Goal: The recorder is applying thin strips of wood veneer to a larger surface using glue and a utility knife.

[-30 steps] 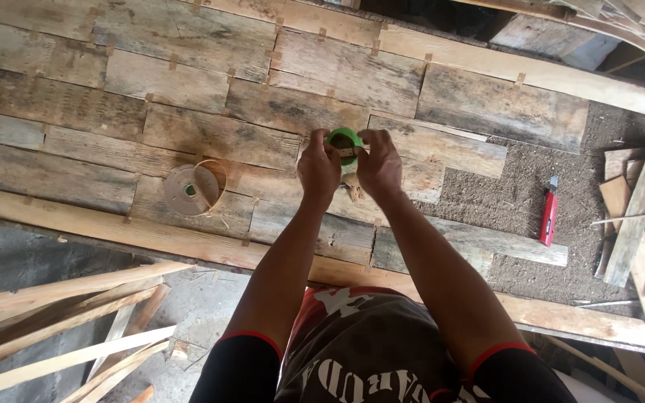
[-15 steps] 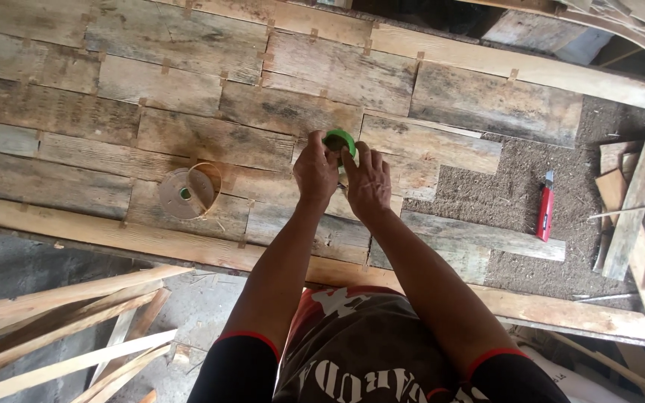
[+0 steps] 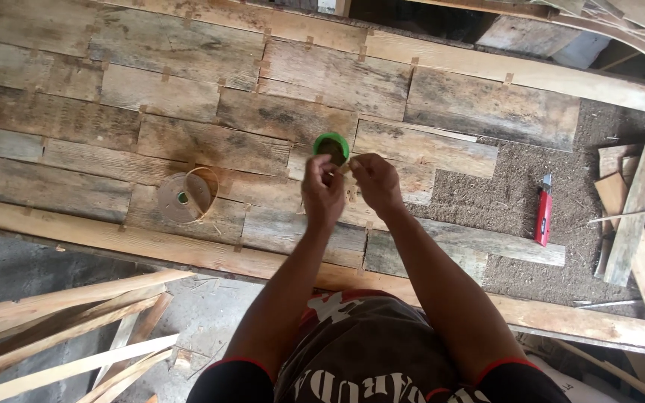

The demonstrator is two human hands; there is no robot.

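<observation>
My left hand [image 3: 322, 190] and my right hand [image 3: 375, 183] are raised close together over the weathered plank surface [image 3: 188, 142]. Their fingertips meet on a small pale piece [image 3: 346, 169], too small to identify. Just beyond the fingers is a small round green container [image 3: 331, 147], open at the top with dark contents. I cannot tell whether it rests on the planks or touches my left fingers.
A flat cardboard spool with thin twine [image 3: 183, 197] lies on the planks to the left. A red utility knife [image 3: 543, 216] lies on the gritty ground to the right, beside loose boards [image 3: 636, 209]. Thin wooden slats [image 3: 61, 328] lean at the lower left.
Both hands have drawn slightly back toward me from the green container, and their fingertips have come together. The view has shifted a little.
</observation>
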